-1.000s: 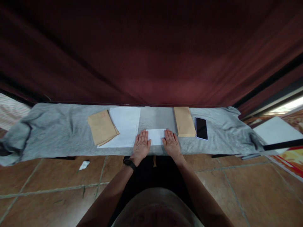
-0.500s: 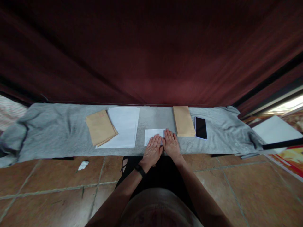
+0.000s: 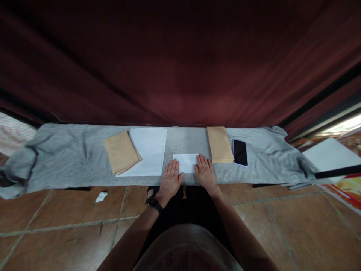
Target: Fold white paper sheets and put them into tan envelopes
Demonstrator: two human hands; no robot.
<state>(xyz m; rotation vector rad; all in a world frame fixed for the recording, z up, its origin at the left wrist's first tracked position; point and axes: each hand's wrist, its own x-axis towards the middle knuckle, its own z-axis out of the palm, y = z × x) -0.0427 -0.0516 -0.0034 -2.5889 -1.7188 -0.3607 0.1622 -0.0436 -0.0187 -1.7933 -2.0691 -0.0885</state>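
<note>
A small folded sheet of white paper (image 3: 186, 162) lies on the grey cloth in front of me. My left hand (image 3: 170, 178) rests flat with fingers stretched out, its fingertips over the paper's left edge. On the opposite side, my right hand (image 3: 205, 173) lies flat too, fingers spread over the right edge of the paper. Neither hand grips anything. Just beyond my right hand is a stack of brown envelopes (image 3: 220, 145).
Left of the folded paper lie larger white sheets (image 3: 150, 150), partly under more brown envelopes (image 3: 121, 152). A phone (image 3: 240, 153) sits right of the envelope stack. Grey cloth (image 3: 70, 158) covers the narrow table. A dark red curtain (image 3: 180, 75) hangs behind it.
My left hand has slid left across the folded paper, from beside my right hand to the paper's left edge. My right hand has stayed nearly in place.
</note>
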